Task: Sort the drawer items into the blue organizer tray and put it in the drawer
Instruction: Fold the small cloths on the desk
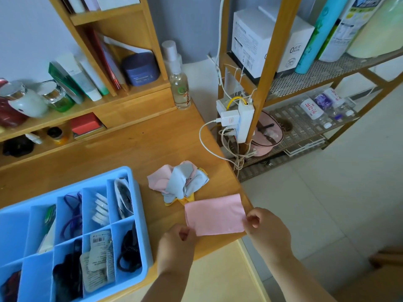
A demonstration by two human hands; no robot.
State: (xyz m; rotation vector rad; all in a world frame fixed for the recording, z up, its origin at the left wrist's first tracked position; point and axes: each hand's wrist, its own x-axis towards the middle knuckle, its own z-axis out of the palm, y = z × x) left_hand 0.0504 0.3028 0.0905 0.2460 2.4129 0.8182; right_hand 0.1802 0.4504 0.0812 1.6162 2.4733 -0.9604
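Observation:
A folded pink cloth (214,214) lies flat near the desk's right front corner. My left hand (177,247) pinches its near left corner, and my right hand (268,228) pinches its right edge. Just behind it sits a crumpled heap of cloths (178,184) in pink, pale blue and yellow. The blue organizer tray (140,216) stands at the front left of the desk. Its compartments hold hair ties, small white pieces, sachets, dark items and a folded patterned cloth.
A wooden desk shelf (122,105) at the back carries jars, tubes and bottles. A clear bottle (180,90) stands beside it. A power strip with cables (244,120) hangs on the rack at the desk's right edge, with tiled floor beyond.

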